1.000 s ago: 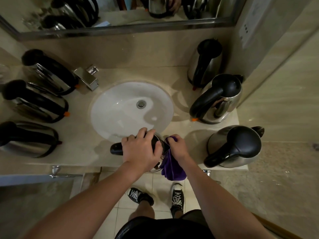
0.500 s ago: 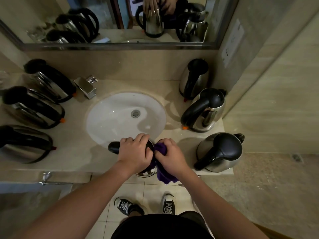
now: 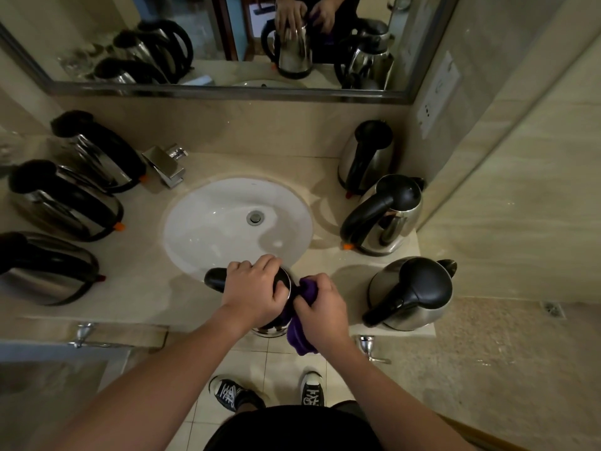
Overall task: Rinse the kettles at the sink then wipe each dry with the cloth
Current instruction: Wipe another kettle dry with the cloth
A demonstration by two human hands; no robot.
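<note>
Both hands' grip: left (image 3: 252, 292) round upright kettle (image 3: 276, 327), handle leftward; right (image 3: 320, 309) bunching cloth (image 3: 300, 340)

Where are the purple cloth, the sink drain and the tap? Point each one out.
purple cloth (image 3: 300, 336): head view, on the fold hanging below the right hand.
sink drain (image 3: 255, 218): head view, on the metal plug's centre.
tap (image 3: 166, 164): head view, on the flat top of the spout.
</note>
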